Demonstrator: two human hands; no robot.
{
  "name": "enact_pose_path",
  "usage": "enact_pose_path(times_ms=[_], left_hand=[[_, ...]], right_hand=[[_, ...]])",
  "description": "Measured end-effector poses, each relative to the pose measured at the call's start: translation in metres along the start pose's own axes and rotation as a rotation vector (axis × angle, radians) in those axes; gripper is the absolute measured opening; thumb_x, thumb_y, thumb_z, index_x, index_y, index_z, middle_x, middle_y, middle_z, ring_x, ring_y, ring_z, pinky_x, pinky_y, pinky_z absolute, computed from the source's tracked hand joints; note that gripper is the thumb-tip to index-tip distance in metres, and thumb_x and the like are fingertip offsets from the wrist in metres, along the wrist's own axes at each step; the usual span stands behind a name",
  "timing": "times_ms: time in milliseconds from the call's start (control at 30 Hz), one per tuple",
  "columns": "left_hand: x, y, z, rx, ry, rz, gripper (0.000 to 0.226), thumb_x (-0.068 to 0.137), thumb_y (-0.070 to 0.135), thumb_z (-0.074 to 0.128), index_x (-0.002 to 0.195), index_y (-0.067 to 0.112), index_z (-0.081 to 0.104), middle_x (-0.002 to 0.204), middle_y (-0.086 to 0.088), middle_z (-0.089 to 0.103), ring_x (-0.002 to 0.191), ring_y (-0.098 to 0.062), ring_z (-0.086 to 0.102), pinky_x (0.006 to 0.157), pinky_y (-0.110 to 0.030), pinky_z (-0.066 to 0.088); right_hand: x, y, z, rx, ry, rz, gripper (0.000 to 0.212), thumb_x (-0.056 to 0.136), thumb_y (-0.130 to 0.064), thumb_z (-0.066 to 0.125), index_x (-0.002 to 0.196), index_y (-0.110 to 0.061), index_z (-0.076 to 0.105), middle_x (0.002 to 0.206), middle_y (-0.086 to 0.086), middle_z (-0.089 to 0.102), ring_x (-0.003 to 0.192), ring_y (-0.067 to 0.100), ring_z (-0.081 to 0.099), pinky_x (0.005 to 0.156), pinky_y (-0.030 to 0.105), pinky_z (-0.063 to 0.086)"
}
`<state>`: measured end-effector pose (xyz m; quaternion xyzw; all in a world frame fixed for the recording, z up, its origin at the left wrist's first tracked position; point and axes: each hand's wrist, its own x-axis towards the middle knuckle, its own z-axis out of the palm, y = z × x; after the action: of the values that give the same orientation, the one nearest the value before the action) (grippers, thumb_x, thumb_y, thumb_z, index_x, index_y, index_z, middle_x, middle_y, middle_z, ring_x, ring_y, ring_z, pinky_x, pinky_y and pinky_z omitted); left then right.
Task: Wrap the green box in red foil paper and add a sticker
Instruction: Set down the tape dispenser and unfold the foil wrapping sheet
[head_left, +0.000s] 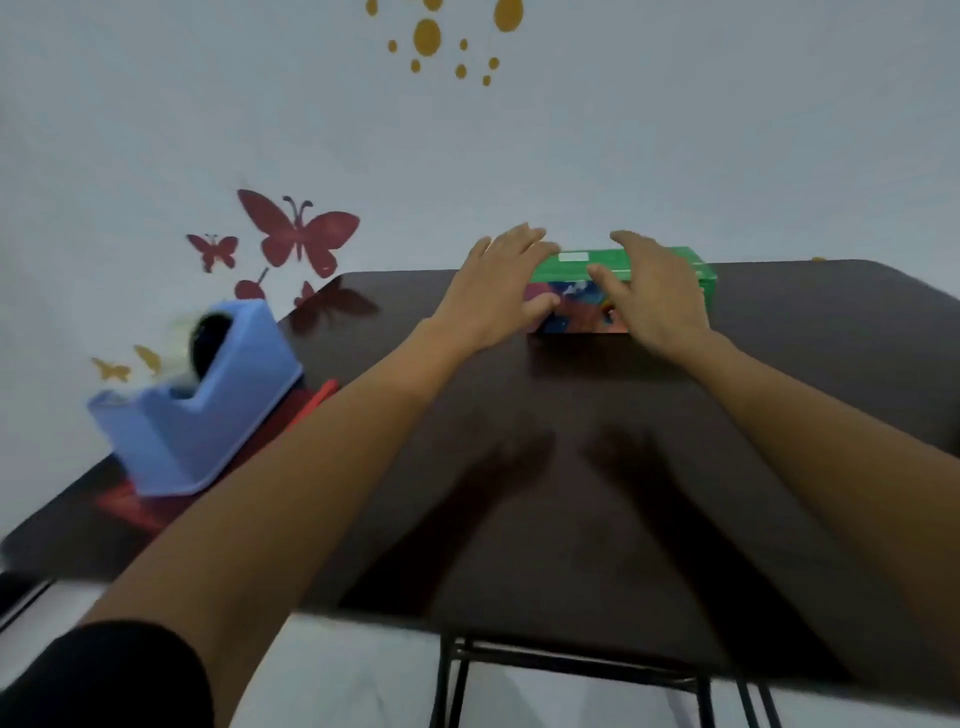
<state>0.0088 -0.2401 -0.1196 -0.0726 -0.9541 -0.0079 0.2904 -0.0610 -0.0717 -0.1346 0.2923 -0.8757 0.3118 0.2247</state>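
Observation:
A green box (576, 265) with a colourful printed front lies at the far edge of the dark table (571, 493), against the wall. My left hand (498, 291) covers its left end, fingers over the top and thumb on the front face. My right hand (654, 296) lies over the box's right half, fingers spread across the top and thumb on the front. Red foil paper (291, 415) lies flat at the table's left, mostly under the tape dispenser. No sticker is visible.
A blue tape dispenser (208, 405) with a tape roll stands on the table's left side. Butterfly and dot decals mark the pale wall (156, 130) behind. The table's black metal legs (452, 680) show below its near edge.

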Motion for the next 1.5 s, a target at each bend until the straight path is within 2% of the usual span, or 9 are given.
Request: enact_pose_path(times_ms=[133,200,467,667,800,1000,1167,1367,1500], left_hand=[[-0.086,-0.017,-0.086,-0.035,0.266,-0.158,0.047,0.088,0.031,0.060,0.130,0.013,0.054,0.142,-0.008,0.046,0.137,-0.024,0.034,0.113,-0.038,0.021],[-0.129,-0.038,-0.115,-0.045,0.438,-0.282,0.042,0.085,0.030,0.061,0.121,0.009,0.059,0.129,-0.011,0.056,0.126,-0.028,0.046,0.107,-0.038,0.030],[-0.250,-0.098,-0.136,-0.480,0.235,-1.099,0.107,0.069,0.059,0.073,0.147,0.006,0.023,0.149,-0.012,0.034,0.134,-0.029,0.038,0.105,-0.041,0.035],[-0.251,-0.120,-0.120,-0.361,0.182,-1.084,0.072,0.064,0.047,0.081,0.107,-0.006,0.058,0.099,-0.015,0.063,0.095,-0.029,0.062,0.069,-0.032,0.048],[-0.250,-0.121,-0.125,-0.371,0.236,-1.052,0.050,0.064,0.034,0.083,0.060,0.008,0.040,0.060,-0.005,0.045,0.065,-0.023,0.052,0.050,-0.026,0.030],[-0.251,-0.122,-0.128,-0.332,0.218,-1.040,0.050,0.066,0.033,0.082,0.057,0.012,0.037,0.057,-0.002,0.043,0.055,-0.016,0.044,0.048,-0.023,0.027],[-0.251,-0.121,-0.125,-0.305,0.229,-1.020,0.047,0.066,0.032,0.080,0.056,0.011,0.038,0.058,-0.004,0.043,0.052,-0.014,0.039,0.047,-0.022,0.026],[-0.253,-0.118,-0.129,-0.331,0.212,-1.034,0.046,0.070,0.036,0.079,0.060,0.012,0.041,0.063,-0.003,0.047,0.061,-0.015,0.047,0.049,-0.021,0.029],[-0.251,-0.118,-0.130,-0.322,0.197,-1.045,0.042,0.068,0.036,0.080,0.070,0.008,0.049,0.076,-0.008,0.055,0.070,-0.020,0.054,0.054,-0.024,0.036]], right_hand=[[-0.037,-0.100,0.014,0.996,-0.100,0.607,0.028,0.095,-0.027,0.051,0.106,-0.002,0.055,0.096,0.011,0.056,0.085,0.015,0.063,0.076,0.033,0.046],[-0.063,-0.138,0.026,1.255,-0.431,0.826,0.043,0.096,-0.028,0.048,0.123,0.005,0.046,0.111,0.018,0.053,0.107,0.025,0.059,0.084,0.034,0.047],[-0.128,-0.258,0.070,1.166,-0.914,0.851,0.065,0.095,-0.036,0.051,0.142,0.003,0.028,0.132,0.026,0.051,0.118,0.035,0.054,0.081,0.037,0.046],[-0.129,-0.282,0.079,1.052,-0.897,0.797,0.051,0.092,-0.034,0.056,0.130,-0.001,0.043,0.107,0.014,0.062,0.093,0.025,0.064,0.079,0.031,0.049],[-0.121,-0.285,0.095,0.759,-0.792,0.686,0.034,0.084,-0.033,0.068,0.100,-0.006,0.054,0.066,0.004,0.050,0.052,0.013,0.045,0.049,0.026,0.040],[-0.121,-0.295,0.110,0.488,-0.545,0.543,0.026,0.088,-0.021,0.063,0.107,-0.004,0.059,0.103,0.012,0.064,0.092,0.025,0.064,0.076,0.033,0.053],[-0.122,-0.319,0.104,1.037,-0.637,0.812,0.053,0.088,-0.014,0.061,0.134,0.001,0.039,0.132,0.018,0.048,0.118,0.032,0.050,0.093,0.035,0.045],[-0.128,-0.306,0.102,1.184,-0.750,0.923,0.030,0.090,-0.024,0.062,0.108,-0.003,0.050,0.078,0.010,0.054,0.061,0.018,0.052,0.048,0.025,0.044],[-0.122,-0.305,0.109,0.962,-0.768,0.753,0.034,0.082,-0.019,0.071,0.105,-0.003,0.051,0.084,0.012,0.058,0.067,0.020,0.056,0.052,0.028,0.050]])
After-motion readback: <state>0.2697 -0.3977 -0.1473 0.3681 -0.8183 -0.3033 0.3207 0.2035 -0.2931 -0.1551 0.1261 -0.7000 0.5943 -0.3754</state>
